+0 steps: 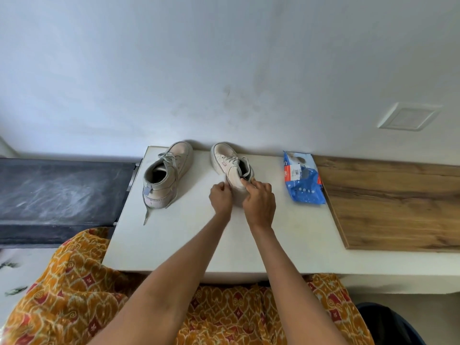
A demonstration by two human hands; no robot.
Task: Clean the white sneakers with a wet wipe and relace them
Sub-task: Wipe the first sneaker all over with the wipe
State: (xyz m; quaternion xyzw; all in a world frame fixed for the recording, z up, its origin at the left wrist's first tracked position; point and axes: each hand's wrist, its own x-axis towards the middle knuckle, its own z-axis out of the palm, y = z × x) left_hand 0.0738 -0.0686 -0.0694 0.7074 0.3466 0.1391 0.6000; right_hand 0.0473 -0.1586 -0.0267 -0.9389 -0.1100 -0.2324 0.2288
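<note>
Both hands work the right sneaker (230, 168) — left hand (221, 196) pinching a lace end, right hand (258, 202) gripping the heel — best to draw the lace slowly, shoe held steady.

Matt, scuffed leather-like sneakers (166, 174) with cloth laces sit on a smooth matt white surface (189, 242); the wipes pack (302, 180) is glossy crinkled plastic; the board (398, 202) is grained wood.

Pale scuffed wall (224, 58) with a square plate (408, 117). White tabletop (174, 245), wooden board (398, 202) right, dark bench (57, 192) left.
</note>
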